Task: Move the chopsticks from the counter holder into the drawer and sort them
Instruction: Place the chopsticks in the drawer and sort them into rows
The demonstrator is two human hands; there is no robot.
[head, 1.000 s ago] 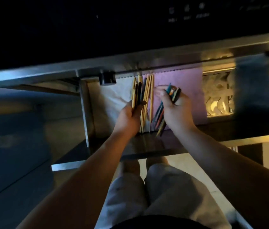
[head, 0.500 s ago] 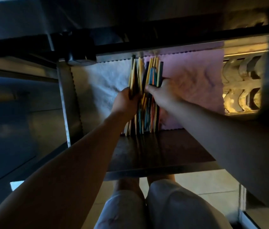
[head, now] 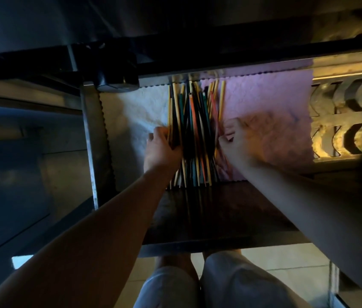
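A pile of chopsticks (head: 194,130), yellow, dark green, orange and black, lies lengthwise in the open drawer (head: 209,214) on a white cloth (head: 135,112) and a pink cloth (head: 264,103). My left hand (head: 161,150) rests against the pile's left side, fingers curled around a few yellow and dark sticks. My right hand (head: 234,138), blurred, touches the pile's right side with fingers spread over a few sticks. The counter holder is out of view.
A metal insert with curved cut-outs (head: 340,118) fills the drawer's right end. The dark counter edge (head: 175,54) overhangs the drawer's back. The drawer's left wall (head: 91,141) stands beside a cabinet front. My knees (head: 209,285) are below the drawer front.
The coloured sticks from my right hand now lie in the drawer beside the yellow ones. Both hands have come down to the sides of the pile. The camera has tilted closer.
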